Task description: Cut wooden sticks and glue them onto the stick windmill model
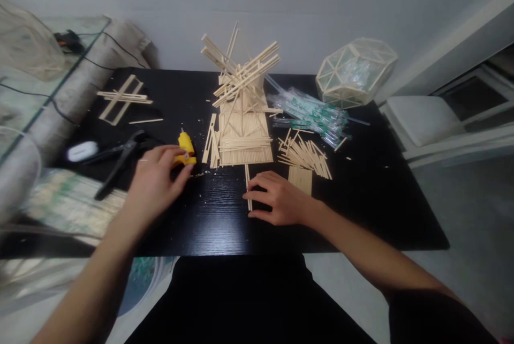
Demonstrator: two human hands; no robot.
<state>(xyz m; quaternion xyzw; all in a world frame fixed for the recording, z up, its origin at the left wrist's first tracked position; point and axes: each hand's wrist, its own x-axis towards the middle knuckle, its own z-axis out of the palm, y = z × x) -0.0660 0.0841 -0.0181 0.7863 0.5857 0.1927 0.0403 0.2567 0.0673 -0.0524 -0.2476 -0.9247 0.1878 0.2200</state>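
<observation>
My left hand point(158, 172) closes its thumb and fingers around a yellow piece point(185, 160), whose exact kind I cannot make out. Just beyond it lies a yellow bottle with a narrow nozzle point(185, 141), perhaps glue; whether the two are joined is unclear. My right hand point(277, 199) has its fingertips and thumb about thin wooden sticks point(247, 178) lying on the tabletop. Directly ahead of that hand rests a flat panel of sticks point(244, 154) with more sticks laid across it. Behind it stands a windmill-like stick model with crossed blades point(244, 76).
Loose short sticks point(307, 156) and a small stick panel point(301, 179) lie on the right. Plastic wrappers point(313, 113) and a faceted stick-framed object point(357, 73) are at the back right. At left are a stick frame point(124, 98), a black tool point(120, 164) and bagged sticks point(76, 202).
</observation>
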